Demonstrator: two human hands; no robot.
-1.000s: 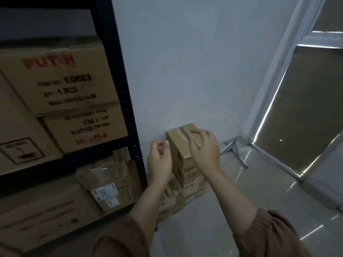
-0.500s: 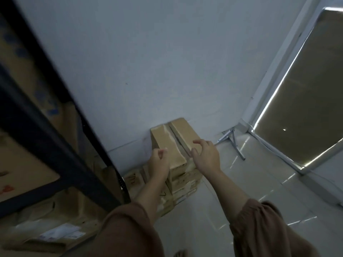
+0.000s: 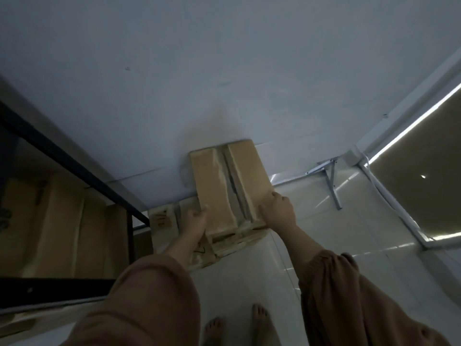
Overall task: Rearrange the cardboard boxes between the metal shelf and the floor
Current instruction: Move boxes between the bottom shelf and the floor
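Observation:
A taped cardboard box (image 3: pixel 229 181) tops a stack of boxes on the floor against the white wall. My left hand (image 3: pixel 195 219) grips its near left edge, fingers curled round the side. On its near right corner sits my right hand (image 3: pixel 278 209), fingers wrapped over the edge. Lower boxes of the stack (image 3: pixel 174 233) show beneath and to the left, one with handwritten marks. The black metal shelf (image 3: pixel 72 161) stands to the left, with a large cardboard box (image 3: pixel 62 221) inside.
A folded metal bracket (image 3: pixel 329 178) lies on the glossy tiled floor (image 3: pixel 287 270) right of the stack. A window with a drawn blind (image 3: pixel 411 166) fills the right side. My bare feet (image 3: pixel 237 328) stand just before the stack.
My head has tilted down, so the view now looks from above. Both hands went from hovering near the top box to gripping its near edges.

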